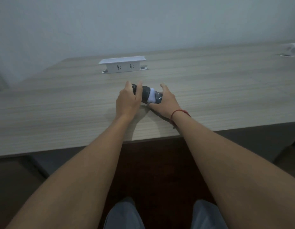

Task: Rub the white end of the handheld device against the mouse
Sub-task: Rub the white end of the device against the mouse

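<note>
A black mouse (144, 94) rests on the wooden desk (60, 104), near its middle. My left hand (128, 100) covers the mouse's left part and grips it, fingers curled over the top. My right hand (165, 100) holds a dark handheld device (158, 97) lying sideways, with pale lettering on its body. The device's white end (151, 96) points left and touches the right side of the mouse. A red string circles my right wrist.
A white pop-up socket box (122, 64) stands on the desk behind the hands. A white object (292, 47) sits at the far right edge. The desk's front edge runs just under my forearms; my knees show below.
</note>
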`<state>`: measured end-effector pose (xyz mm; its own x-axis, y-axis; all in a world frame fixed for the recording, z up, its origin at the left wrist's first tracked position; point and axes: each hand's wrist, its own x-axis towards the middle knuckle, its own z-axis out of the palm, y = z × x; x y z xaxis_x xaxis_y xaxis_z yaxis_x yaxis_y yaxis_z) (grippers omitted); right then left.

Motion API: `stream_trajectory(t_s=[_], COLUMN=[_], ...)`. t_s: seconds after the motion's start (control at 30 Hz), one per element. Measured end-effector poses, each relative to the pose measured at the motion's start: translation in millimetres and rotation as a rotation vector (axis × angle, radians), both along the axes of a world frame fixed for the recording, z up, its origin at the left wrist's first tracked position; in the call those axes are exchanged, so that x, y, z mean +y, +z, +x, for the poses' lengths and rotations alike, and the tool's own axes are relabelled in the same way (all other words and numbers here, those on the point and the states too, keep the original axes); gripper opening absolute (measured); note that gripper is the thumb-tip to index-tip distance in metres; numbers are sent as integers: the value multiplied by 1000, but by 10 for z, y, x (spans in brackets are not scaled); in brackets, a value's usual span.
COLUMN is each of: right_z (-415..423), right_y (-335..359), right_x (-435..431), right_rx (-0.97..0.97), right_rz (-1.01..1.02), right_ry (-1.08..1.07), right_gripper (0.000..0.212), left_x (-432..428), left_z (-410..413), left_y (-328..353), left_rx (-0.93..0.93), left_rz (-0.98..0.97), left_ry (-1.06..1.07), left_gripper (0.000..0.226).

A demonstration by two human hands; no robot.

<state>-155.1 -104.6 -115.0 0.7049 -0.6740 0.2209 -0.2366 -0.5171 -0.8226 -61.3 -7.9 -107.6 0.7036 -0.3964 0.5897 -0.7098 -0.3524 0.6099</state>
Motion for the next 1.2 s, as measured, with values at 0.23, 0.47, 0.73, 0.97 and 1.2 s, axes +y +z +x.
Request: stream_trajectory(t_s=[0.23,0.47,0.73,0.97,1.2], right_z=[8,-27,-43,-25,3], right_y=[-9,8,16,9,-20], right_x=[18,41,40,46,32], right_rx=[-3,1,-2,13,38], right_rz=[21,7,14,11,-53], right_ry=[0,-15,-9,-14,-69], right_gripper=[96,92,87,87,82], left_x=[18,9,2,-15,-2], left_z=[-23,99,56,62,97], left_y=[38,-19,-2,5,-9], left_rx=[-5,179,177,139,188], left_rz=[-76,9,12,-120,-59], left_ry=[79,253,171,27,111], left_gripper=[33,48,46,40,36])
